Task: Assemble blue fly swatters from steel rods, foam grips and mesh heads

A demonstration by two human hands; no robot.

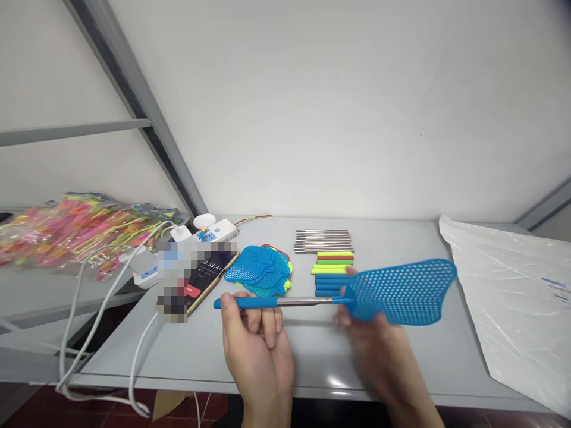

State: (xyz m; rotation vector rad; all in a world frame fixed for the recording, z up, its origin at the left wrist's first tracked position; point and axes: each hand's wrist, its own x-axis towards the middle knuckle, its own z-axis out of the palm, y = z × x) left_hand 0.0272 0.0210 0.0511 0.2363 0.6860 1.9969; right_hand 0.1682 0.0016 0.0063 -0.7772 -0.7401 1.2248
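You are looking down at a grey metal table point(178, 362), with a crinkled clear bag of pink, yellow and green plastic pieces point(75, 232) lying on a grey shelf at your 10 o'clock. White cables point(104, 297) are looping down over the table's left edge, and a white power strip point(214, 232) is sitting near 11 o'clock. Just below it, a smartphone point(216, 273) is lying at a slant and showing a timer, with part of its screen blurred out.

Your left hand point(254, 345) is gripping the blue handle of a fly swatter point(401, 291) at 12 o'clock, its fingers closed around the handle. Your right hand point(383, 362) is blurred but is closing on the swatter's neck, just under its perforated blue head. You are holding the swatter level above the table, with its steel shaft running across your view and its head out at 1 o'clock.

Behind the shaft, a stack of perforated blue, yellow and red swatter heads point(259, 267) is lying on the table. Farther right, a row of steel rods point(323, 241) is lying just beyond a row of red, green, yellow and blue handles point(332, 273). A white plastic sheet point(504, 297) is spreading across the table's right end at 2 o'clock.
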